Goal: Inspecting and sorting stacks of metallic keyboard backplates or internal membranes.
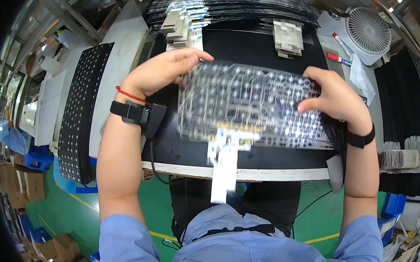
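Note:
A clear keyboard membrane sheet (pixel 248 101) with printed traces and rows of dots is held out over the black work mat, slightly tilted and blurred by motion. White tabs with a pale strip (pixel 225 168) hang from its near edge, past the table's front. My left hand (pixel 170 68) is at the sheet's upper left corner; its fingers look closed on that edge, part of the grip hidden. On the other side, my right hand (pixel 336 94) grips the right edge, thumb on top, other fingers round the far edge.
Stacked black-and-clear sheets (pixel 237 0) lie at the back, with white tabs (pixel 184 23) piled at their left and more tabs (pixel 288 37) at right. A white fan (pixel 367 30) and a red marker (pixel 338 59) stand right. Dotted black sheets (pixel 85 108) lie left; another dark stack (pixel 399 106) lies right.

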Available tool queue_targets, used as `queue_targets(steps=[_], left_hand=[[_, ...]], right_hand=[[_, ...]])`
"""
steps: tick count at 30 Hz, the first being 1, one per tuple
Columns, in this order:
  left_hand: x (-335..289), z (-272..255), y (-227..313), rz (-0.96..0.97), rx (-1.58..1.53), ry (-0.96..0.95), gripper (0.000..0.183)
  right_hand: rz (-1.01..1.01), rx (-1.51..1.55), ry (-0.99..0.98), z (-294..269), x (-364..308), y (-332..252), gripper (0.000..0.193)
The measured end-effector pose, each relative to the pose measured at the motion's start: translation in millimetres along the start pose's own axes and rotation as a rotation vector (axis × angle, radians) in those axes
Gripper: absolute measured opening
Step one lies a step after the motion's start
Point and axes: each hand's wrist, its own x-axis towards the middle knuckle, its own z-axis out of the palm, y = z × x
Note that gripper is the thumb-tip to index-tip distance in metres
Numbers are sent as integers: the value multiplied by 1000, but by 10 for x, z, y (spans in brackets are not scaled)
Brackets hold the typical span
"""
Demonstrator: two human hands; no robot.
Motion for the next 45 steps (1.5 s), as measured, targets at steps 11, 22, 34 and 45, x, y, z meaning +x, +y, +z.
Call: queue_targets(steps=[11,22,34,45], left_hand=[[110,244,2,100,-471,-98,106],[173,288,-15,-46,-474,-53,74],[386,826,85,-40,-319,457,34],[404,717,-56,-32,-486,429,13]], right_hand=[[14,13,35,139,76,509,83],[-123,-239,-77,454,-27,58,126],[-97,-208,20,594,56,-34,124],[-120,-237,19,556,25,-88,118]])
